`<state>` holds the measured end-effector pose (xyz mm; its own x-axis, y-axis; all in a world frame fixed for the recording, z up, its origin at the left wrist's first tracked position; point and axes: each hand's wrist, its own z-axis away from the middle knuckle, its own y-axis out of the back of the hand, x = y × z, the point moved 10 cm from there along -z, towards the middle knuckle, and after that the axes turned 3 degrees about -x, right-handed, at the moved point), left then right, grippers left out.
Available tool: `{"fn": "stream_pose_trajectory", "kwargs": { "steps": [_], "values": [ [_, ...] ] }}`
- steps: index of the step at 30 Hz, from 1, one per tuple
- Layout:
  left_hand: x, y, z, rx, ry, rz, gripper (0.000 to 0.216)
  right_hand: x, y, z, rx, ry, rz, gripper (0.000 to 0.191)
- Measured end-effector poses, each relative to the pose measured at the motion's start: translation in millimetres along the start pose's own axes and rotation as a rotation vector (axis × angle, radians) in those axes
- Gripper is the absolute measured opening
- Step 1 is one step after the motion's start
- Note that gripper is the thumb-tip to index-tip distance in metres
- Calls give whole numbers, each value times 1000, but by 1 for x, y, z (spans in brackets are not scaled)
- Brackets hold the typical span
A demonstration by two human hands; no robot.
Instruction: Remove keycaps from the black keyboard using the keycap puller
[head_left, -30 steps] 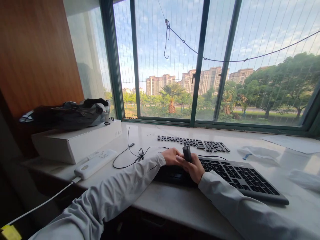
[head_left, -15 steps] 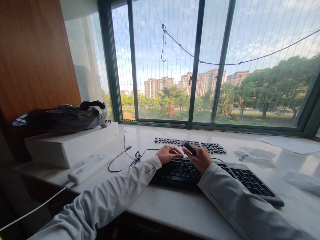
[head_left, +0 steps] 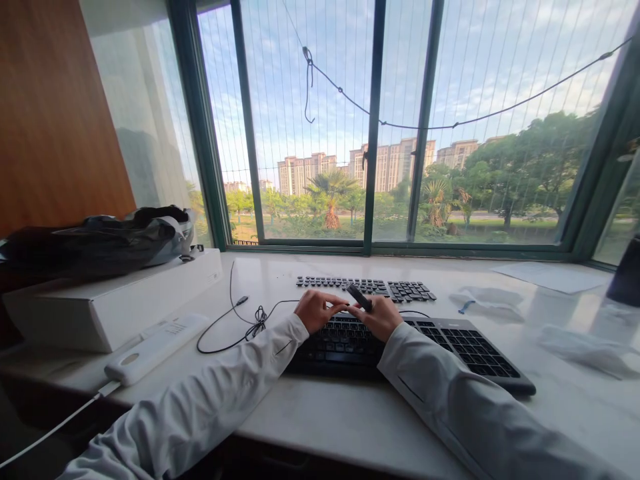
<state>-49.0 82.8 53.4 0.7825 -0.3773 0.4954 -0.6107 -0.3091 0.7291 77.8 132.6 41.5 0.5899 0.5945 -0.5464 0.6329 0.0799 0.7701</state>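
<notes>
My left hand (head_left: 315,311) is closed in a pinch above the keyboard's upper left part, on a small dark piece that looks like a keycap (head_left: 345,307). My right hand (head_left: 381,317) grips what looks like a small black brush (head_left: 360,297), slanting up and left out of the fist. Its thumb and fingertip meet the left fingertips at the small piece. Below both hands lies the black keyboard (head_left: 345,358), partly covered by the hands and right sleeve. Behind it, loose black keycaps (head_left: 413,292) are spread in rows on the white tabletop.
At left, a thin black cable (head_left: 213,349) lies near a white power strip (head_left: 155,348). A white box (head_left: 55,310) carries a dark bag (head_left: 100,243). On the right are clear plastic bags (head_left: 585,348) and a white sheet (head_left: 545,277). A window (head_left: 305,133) stands behind.
My fingertips have come together at the small piece, and the right hand has turned the brush slightly. The whole view has shifted, so things appear further left.
</notes>
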Motion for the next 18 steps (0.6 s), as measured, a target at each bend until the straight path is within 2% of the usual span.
{"fn": "stream_pose_trajectory", "kwargs": {
  "steps": [5, 11, 14, 18],
  "values": [
    [6, -3, 3, -4, -84, -137, 31, 3, -3, -2, -13, -12, -2, 30],
    [12, -2, 7, -10, -108, -326, 30, -4, -3, -1, -29, 18, 20, 35],
    [13, -2, 6, -17, -102, -382, 30, -5, -2, 2, -57, -6, 95, 36],
    [6, 8, 3, 60, -36, -436, 33, 1, 10, 3, -33, -58, 307, 29]
  ]
}}
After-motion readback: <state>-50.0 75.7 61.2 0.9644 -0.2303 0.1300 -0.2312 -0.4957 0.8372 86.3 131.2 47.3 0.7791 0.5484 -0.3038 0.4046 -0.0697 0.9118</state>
